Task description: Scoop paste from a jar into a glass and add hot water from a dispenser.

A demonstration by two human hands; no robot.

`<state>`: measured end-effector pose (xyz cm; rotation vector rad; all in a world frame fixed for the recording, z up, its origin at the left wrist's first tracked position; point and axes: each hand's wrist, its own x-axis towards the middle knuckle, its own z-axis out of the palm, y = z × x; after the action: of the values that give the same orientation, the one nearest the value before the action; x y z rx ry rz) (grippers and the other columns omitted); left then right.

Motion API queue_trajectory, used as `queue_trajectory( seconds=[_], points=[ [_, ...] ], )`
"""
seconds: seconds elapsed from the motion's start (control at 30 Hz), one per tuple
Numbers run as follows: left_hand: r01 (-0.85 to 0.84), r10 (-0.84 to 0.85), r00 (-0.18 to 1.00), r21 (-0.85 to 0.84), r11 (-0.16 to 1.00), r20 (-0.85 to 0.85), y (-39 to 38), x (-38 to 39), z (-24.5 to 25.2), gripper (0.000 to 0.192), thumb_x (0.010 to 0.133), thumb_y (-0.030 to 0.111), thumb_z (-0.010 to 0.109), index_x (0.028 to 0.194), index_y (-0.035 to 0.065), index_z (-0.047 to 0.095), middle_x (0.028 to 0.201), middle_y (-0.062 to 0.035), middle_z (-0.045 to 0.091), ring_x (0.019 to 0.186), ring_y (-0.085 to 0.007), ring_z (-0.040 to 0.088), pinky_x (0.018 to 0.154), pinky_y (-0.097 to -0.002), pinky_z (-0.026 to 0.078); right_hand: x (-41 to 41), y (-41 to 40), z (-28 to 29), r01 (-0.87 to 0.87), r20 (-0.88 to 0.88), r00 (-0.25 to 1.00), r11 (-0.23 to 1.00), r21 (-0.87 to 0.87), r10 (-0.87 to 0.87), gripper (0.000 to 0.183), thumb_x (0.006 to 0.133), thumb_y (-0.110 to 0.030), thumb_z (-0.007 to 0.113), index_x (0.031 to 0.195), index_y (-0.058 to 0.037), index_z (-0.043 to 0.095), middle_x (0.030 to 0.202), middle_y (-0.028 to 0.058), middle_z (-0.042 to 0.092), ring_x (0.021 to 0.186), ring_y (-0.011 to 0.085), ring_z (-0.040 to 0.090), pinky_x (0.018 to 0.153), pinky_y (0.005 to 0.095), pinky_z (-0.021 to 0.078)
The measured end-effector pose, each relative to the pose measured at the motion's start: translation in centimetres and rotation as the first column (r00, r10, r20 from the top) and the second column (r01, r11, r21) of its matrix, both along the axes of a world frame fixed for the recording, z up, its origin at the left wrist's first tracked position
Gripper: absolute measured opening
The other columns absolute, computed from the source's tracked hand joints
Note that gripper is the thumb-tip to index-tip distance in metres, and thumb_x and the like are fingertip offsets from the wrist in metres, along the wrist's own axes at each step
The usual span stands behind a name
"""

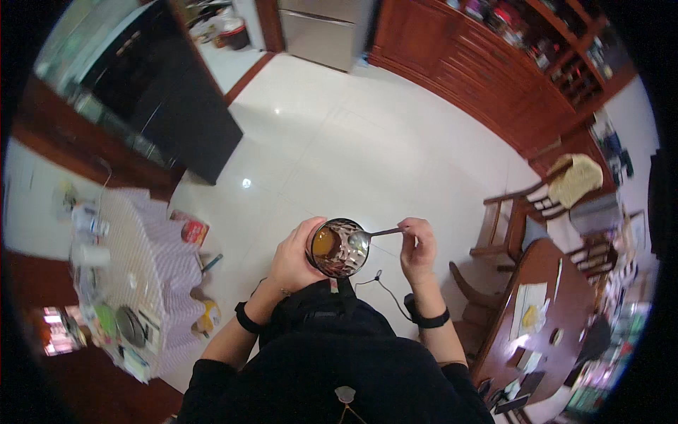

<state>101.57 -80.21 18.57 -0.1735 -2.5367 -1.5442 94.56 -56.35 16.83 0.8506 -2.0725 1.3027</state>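
Observation:
My left hand (pixel 294 259) is wrapped around a clear drinking glass (pixel 339 265) held in front of my body. A yellow-brown liquid (pixel 326 243) sits low inside the glass, gathered toward its left side, so the glass seems tilted. Between the fingertips of my right hand (pixel 418 249) is the handle end of a metal spoon (pixel 385 232). The spoon's bowl is at the right part of the glass mouth; whether it touches the wall cannot be told. Both of my wrists wear black bands.
Pale floor tiles (pixel 344 153) stretch ahead. To the left stands a table with a striped cloth (pixel 175 275); a red box (pixel 195 231) is beside it. A wooden dining table (pixel 561 371) and a wooden chair (pixel 516 212) stand right. A black door panel (pixel 190 127) juts out at upper left.

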Motion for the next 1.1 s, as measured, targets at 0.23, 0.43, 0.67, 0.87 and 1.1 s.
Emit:
queue_trajectory(
  seconds=[0.23, 0.43, 0.67, 0.87, 1.1],
  points=[
    [0.232, -0.232, 0.973, -0.007, 0.973, 0.001, 6.7, -14.9, -1.9, 0.077, 0.06, 0.025, 0.088, 0.123, 0.004, 0.05, 0.115, -0.0139, 0.062, 0.103, -0.0309, 0.062, 0.087, -0.0359, 0.051, -5.8, 8.2, 4.5, 0.134, 0.101, 0.981, 0.956, 0.261, -0.165, 0.03, 0.073, 0.017, 0.062, 0.094, -0.0033, 0.057, 0.086, 0.0125, 0.064, 0.077, 0.0273, 0.063, 0.067, 0.0329, 0.0514],
    [0.412, -0.413, 0.91, -0.09, 0.907, 0.008, 13.3, -30.9, -2.8, 0.074, 0.063, 0.031, 0.086, 0.122, 0.003, 0.05, 0.115, -0.0138, 0.061, 0.105, -0.0315, 0.061, 0.087, -0.0371, 0.051, -17.9, 11.0, 7.3, 0.153, 0.228, 0.936, 0.891, 0.426, -0.27, 0.019, 0.075, 0.001, 0.066, 0.094, -0.0032, 0.062, 0.088, 0.009, 0.063, 0.079, 0.0252, 0.062, 0.067, 0.0348, 0.0513],
    [0.705, -0.702, 0.709, -0.091, 0.704, 0.063, 24.1, -46.9, -3.1, 0.082, 0.062, 0.033, 0.085, 0.129, 0.0089, 0.045, 0.124, -0.0133, 0.057, 0.111, -0.0326, 0.058, 0.089, -0.0389, 0.05, -31.3, 17.9, 7.0, 0.366, 0.149, 0.846, 0.76, 0.538, -0.513, 0.019, 0.069, -0.009, 0.064, 0.088, -0.008, 0.067, 0.087, 0.0027, 0.061, 0.078, 0.0219, 0.056, 0.07, 0.0329, 0.0447],
    [0.833, -0.814, 0.553, -0.098, 0.544, 0.18, 36.4, -59.6, -2.8, 0.084, 0.061, 0.032, 0.087, 0.13, 0.0097, 0.044, 0.123, -0.0128, 0.057, 0.109, -0.0315, 0.059, 0.089, -0.0379, 0.051, -40.0, 28.6, 6.2, 0.331, 0.27, 0.741, 0.685, 0.649, -0.615, 0.016, 0.068, -0.008, 0.065, 0.084, -0.0088, 0.067, 0.084, 0.0018, 0.06, 0.081, 0.0217, 0.052, 0.073, 0.033, 0.0432],
    [0.848, -0.847, 0.53, -0.023, 0.53, 0.043, 53.8, -70.6, -4.4, 0.082, 0.06, 0.025, 0.088, 0.128, 0.0069, 0.047, 0.121, -0.0133, 0.059, 0.107, -0.0309, 0.061, 0.09, -0.0364, 0.051, -51.2, 45.0, 5.7, 0.588, 0.178, 0.67, 0.661, 0.466, -0.721, 0.015, 0.069, -0.008, 0.066, 0.084, -0.0099, 0.069, 0.082, 0.0023, 0.061, 0.08, 0.0231, 0.053, 0.073, 0.0341, 0.0426]
  ],
)
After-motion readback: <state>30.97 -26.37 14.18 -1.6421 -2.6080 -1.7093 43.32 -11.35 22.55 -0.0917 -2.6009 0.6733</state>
